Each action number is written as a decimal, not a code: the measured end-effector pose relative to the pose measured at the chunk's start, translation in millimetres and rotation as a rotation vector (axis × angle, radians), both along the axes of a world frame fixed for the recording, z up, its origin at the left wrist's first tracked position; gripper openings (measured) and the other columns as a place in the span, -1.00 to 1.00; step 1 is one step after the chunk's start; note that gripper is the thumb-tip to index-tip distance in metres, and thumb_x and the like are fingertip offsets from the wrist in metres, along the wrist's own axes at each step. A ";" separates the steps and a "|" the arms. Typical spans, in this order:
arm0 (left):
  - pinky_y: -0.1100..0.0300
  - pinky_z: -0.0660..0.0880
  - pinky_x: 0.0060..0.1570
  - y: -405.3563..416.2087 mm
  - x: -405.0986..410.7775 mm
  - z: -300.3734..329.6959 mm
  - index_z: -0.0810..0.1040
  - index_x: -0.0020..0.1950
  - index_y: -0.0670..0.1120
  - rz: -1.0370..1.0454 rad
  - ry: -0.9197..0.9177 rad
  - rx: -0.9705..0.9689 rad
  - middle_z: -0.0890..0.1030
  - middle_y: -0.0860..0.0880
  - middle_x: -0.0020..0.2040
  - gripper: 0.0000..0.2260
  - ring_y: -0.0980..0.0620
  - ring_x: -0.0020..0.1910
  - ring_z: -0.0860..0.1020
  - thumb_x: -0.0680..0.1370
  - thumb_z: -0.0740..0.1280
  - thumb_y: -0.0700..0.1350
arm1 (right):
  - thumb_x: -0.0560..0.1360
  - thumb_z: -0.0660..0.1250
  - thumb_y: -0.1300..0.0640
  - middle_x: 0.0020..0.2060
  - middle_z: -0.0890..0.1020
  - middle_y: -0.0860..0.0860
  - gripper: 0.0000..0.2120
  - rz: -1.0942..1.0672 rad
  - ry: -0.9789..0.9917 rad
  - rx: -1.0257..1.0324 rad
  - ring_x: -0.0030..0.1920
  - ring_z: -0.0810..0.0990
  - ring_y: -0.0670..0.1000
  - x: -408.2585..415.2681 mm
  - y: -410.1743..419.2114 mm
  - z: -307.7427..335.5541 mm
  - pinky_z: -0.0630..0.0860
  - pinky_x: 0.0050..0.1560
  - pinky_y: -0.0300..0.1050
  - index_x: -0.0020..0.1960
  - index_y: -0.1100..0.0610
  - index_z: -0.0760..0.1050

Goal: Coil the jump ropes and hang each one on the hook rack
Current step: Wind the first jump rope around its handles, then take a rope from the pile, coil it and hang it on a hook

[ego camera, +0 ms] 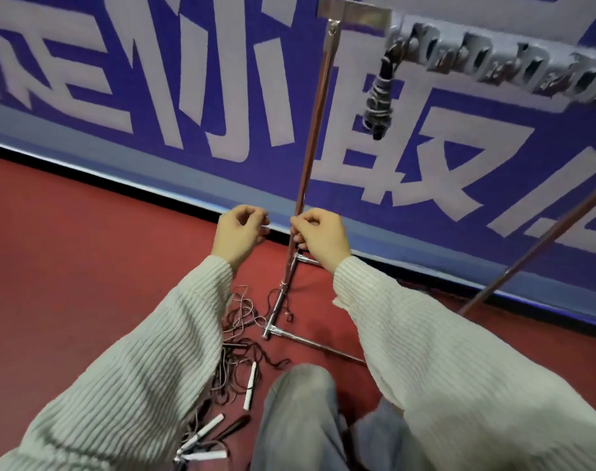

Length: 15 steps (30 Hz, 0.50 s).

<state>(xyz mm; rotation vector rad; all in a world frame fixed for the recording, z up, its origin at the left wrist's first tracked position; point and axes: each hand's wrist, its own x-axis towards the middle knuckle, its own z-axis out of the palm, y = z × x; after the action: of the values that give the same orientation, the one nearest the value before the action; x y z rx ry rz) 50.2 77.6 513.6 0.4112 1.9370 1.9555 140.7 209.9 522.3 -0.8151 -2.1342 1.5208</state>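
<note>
- You are pinching a thin rope with your left hand (240, 232) and right hand (318, 237), stretching it for coiling.
- One coiled rope (379, 96) is hanging on the rack (493, 68) at 1 o'clock.

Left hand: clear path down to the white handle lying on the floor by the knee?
Probably yes. The left hand is raised with fingers curled, seemingly pinching a thin rope. The white handle lies exposed on the red floor beside the tangled ropes; only the hand's own sleeve hangs over that area.
</note>
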 end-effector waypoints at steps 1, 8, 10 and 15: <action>0.24 0.48 -0.29 -4.6 0.4 -9.3 0.56 -0.14 -0.11 0.004 -0.014 -0.002 0.61 -0.08 -0.22 -0.81 0.08 -0.34 0.57 0.65 0.28 -0.25 | 0.54 0.42 0.15 -0.31 0.71 0.02 -0.84 0.015 -0.019 -0.023 -0.34 0.62 -0.06 -1.7 -3.5 -11.6 0.61 -0.22 -0.04 -0.22 0.07 0.60; 0.30 0.49 -0.34 -24.7 -8.5 -81.9 0.54 -0.12 -0.12 0.063 -0.084 -0.123 0.60 -0.08 -0.20 -0.80 0.21 -0.42 0.56 0.66 0.24 -0.28 | 0.57 0.41 0.19 -0.28 0.68 0.01 -0.86 0.180 -0.152 -0.133 -0.37 0.58 -0.10 -17.8 -9.0 -89.8 0.52 -0.35 -0.23 -0.17 0.10 0.59; 0.30 0.48 -0.34 -29.3 -13.6 -103.9 0.55 -0.08 -0.15 0.090 -0.117 -0.156 0.60 -0.08 -0.20 -0.83 0.21 -0.42 0.55 0.67 0.24 -0.29 | 0.57 0.41 0.17 -0.26 0.70 -0.01 -0.88 0.267 -0.231 -0.147 -0.33 0.60 -0.09 -23.4 -8.4 -120.0 0.51 -0.33 -0.22 -0.15 0.08 0.61; 0.11 0.51 -0.19 -49.2 -24.7 -176.1 0.60 -0.01 -0.16 0.132 -0.196 -0.280 0.64 -0.18 -0.11 -0.87 0.06 -0.30 0.58 0.66 0.27 -0.23 | 0.57 0.42 0.19 -0.19 0.71 0.10 -0.91 0.397 -0.374 -0.217 -0.30 0.58 -0.04 -35.0 0.1 -198.6 0.48 -0.36 -0.24 -0.09 0.19 0.63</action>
<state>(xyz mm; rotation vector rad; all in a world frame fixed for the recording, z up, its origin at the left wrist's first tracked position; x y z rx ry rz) 25.6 28.4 337.5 0.0156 2.1099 1.6913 105.7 209.9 323.6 -0.8366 -2.5504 1.9544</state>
